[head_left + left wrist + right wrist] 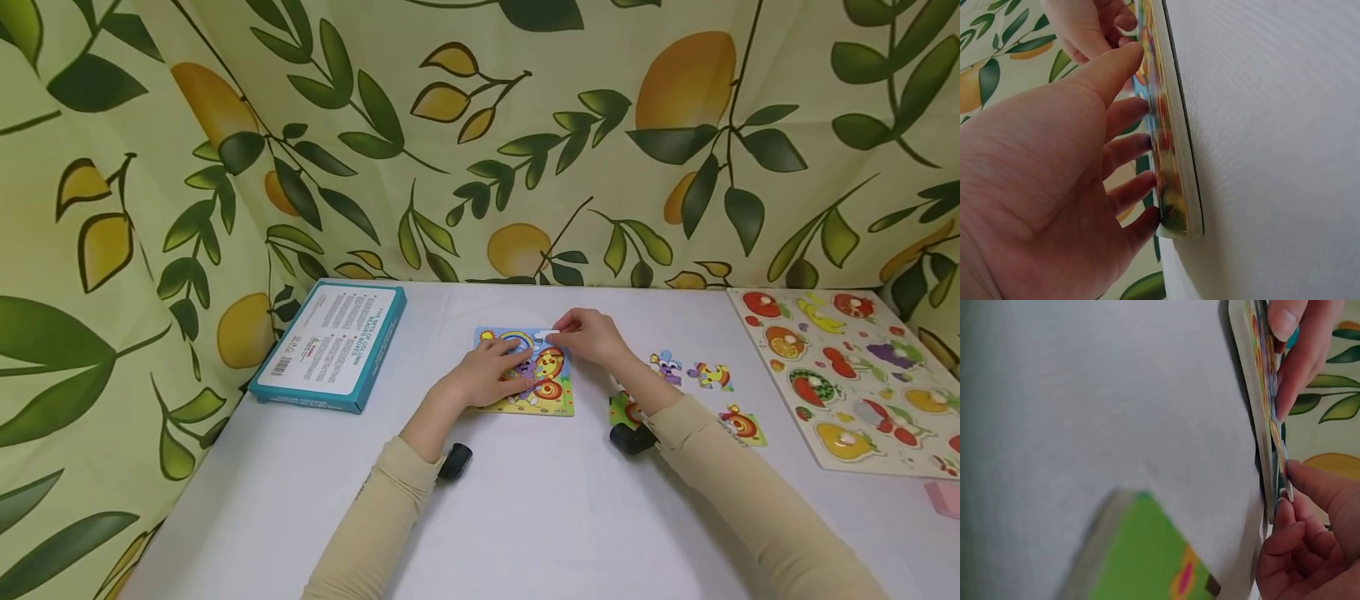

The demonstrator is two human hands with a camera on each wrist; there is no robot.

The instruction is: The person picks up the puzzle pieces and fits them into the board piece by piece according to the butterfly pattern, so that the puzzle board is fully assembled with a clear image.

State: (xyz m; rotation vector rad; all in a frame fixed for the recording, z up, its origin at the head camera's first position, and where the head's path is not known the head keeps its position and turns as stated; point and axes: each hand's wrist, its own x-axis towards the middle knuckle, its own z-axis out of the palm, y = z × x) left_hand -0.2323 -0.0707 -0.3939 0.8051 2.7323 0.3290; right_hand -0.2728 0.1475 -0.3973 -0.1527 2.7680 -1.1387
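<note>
Now puzzle pc (1281,455) in fingers (1286,539) (R)

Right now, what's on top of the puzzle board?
Left hand rests on the puzzle board; right hand pinches a tilted piece at its far right corner. What's printed beneath the left hand is covered.

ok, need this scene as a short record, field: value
left hand: resting on puzzle
right hand: pinching piece
piece: tilted, at puzzle's far right corner
loose pieces: at least four, right of puzzle, some partly hidden
box: lying flat, left of puzzle
fruit board: right of loose pieces
</note>
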